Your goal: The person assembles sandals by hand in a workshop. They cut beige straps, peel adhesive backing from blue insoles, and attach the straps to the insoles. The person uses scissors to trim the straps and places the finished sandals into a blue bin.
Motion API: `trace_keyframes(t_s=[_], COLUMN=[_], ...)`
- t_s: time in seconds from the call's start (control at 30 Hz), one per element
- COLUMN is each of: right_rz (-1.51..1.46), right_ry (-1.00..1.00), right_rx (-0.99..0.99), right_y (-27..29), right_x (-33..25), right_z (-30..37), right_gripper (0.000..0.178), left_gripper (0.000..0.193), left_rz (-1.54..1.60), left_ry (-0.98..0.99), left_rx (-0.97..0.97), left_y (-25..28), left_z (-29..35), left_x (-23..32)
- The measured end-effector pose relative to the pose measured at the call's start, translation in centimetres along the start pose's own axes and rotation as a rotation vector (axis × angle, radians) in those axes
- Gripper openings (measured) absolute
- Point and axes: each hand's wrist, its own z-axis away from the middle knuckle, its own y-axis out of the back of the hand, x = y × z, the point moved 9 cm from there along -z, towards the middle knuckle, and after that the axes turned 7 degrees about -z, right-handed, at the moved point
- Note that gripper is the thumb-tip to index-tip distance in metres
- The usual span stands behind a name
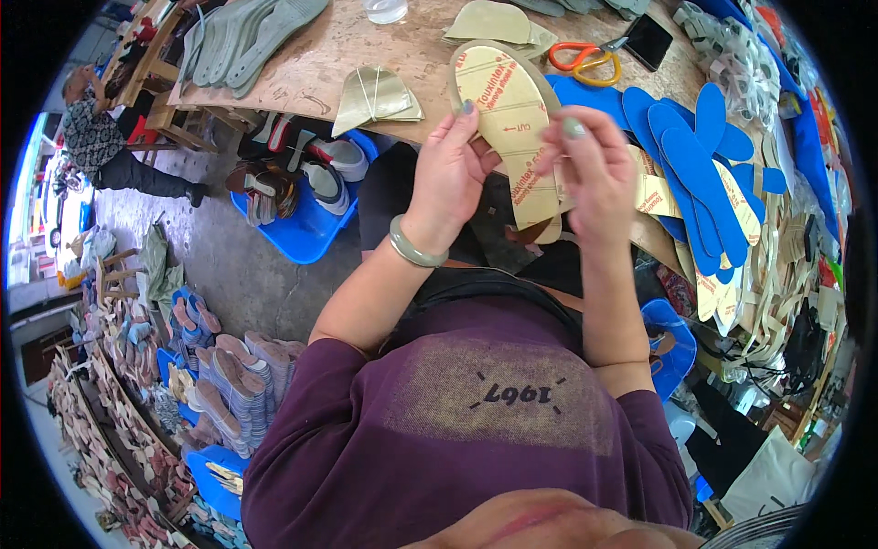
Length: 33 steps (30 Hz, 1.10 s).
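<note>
A shoe insole (498, 101) with cream backing paper printed in red is held upright over the table's near edge. My left hand (450, 169) is closed on its left side, thumb on the printed face. At the opposite edge my right hand (596, 169) is closed, fingers curled and thumb bent in; what its fingertips pinch is hidden. More pale pieces show behind and below the insole. Several blue insoles (690, 165) are heaped right of my right hand, some with printed backing showing. Orange-handled scissors (590, 64) lie beyond it.
The wooden table (302, 87) carries grey sole-shaped pieces (233, 46), a tied pale bundle (375, 96), a phone (647, 43) and a clear cup (385, 9). A blue basket (297, 249) of footwear parts stands on the floor. A person (101, 137) is at far left.
</note>
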Motion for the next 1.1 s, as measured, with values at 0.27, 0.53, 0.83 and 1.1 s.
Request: trace_keyframes(t_s=[0.27, 0.53, 0.83, 1.1], right_rz=[0.486, 0.994, 0.787, 1.362], right_ry=[-0.419, 0.425, -0.173, 0.565], right_rx=[-0.091, -0.294, -0.170, -0.083], right_y=[2.2, -5.3, -1.1, -1.6], right_x=[3.6, 0.4, -1.4, 0.9], right_z=[3.1, 4.7, 3.1, -11.4], right_gripper=[0.016, 0.017, 0.022, 0.027], left_gripper=[0.036, 0.065, 0.038, 0.045], left_rz=[-0.173, -0.628, -0.513, -0.076], left_ry=[0.005, -0.288, -0.363, -0.061], left_rx=[0.064, -0.065, 0.156, 0.014], left_y=[1.6, -1.6, 4.2, 4.0], left_z=[0.2, 5.1, 1.9, -0.1], left_x=[-0.1, 0.1, 9.2, 6.2])
